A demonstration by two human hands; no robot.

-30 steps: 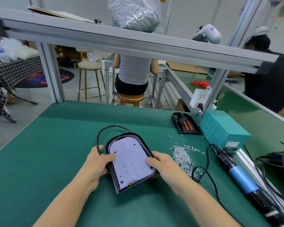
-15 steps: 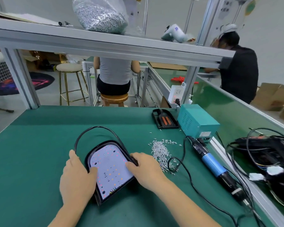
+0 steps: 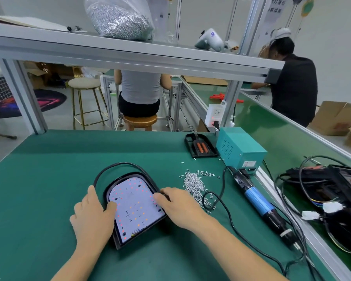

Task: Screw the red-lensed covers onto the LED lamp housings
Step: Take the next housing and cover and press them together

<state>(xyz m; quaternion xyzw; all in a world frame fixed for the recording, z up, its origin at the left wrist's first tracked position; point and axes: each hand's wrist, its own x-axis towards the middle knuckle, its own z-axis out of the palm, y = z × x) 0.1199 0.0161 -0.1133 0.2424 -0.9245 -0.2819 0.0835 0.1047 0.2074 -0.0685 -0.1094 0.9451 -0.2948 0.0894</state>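
The black, arch-shaped LED lamp housing [image 3: 135,207] with its white, red-dotted board lies on the green bench mat [image 3: 39,189]. The left hand [image 3: 92,214] and right hand [image 3: 177,206] grasp its opposite edges. A loose pile of small silver screws [image 3: 194,184] lies just right, near a blue-handled electric screwdriver [image 3: 259,201].

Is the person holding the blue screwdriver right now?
No, the blue screwdriver lies on the mat, while both the left hand and right hand hold the lamp housing.
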